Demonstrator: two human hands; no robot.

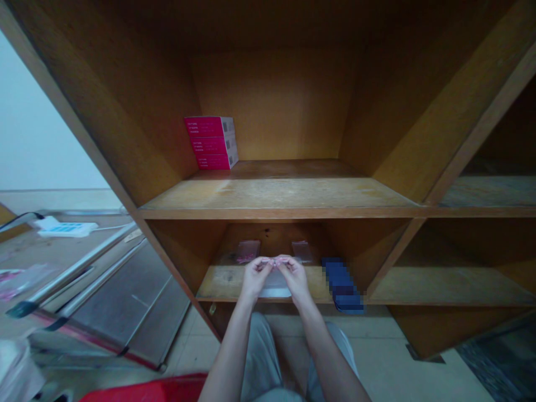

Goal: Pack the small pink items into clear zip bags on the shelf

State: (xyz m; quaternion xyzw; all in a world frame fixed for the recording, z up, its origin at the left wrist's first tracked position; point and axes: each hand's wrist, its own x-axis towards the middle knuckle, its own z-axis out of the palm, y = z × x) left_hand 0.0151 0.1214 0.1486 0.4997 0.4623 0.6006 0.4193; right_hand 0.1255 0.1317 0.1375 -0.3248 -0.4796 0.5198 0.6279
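Note:
My left hand [254, 274] and my right hand [295, 274] meet over the lower shelf, their thumbs and fingers pinched together at the tips. Whatever is between the fingertips is too small to make out. Just below them a pale, whitish flat thing [275, 290] lies at the shelf's front edge, partly covered by the hands. Behind my left hand is a small clear plastic bag [248, 249] with pinkish bits in it. A second clear bag [301, 250] lies behind my right hand.
Three stacked pink boxes [211, 144] stand on the upper shelf [268, 192] at its left. A blurred dark blue object [342, 285] lies at the lower shelf's right. Left are a metal-framed table [125, 301] and a white power strip [67, 228]; a red object [146, 389] is below.

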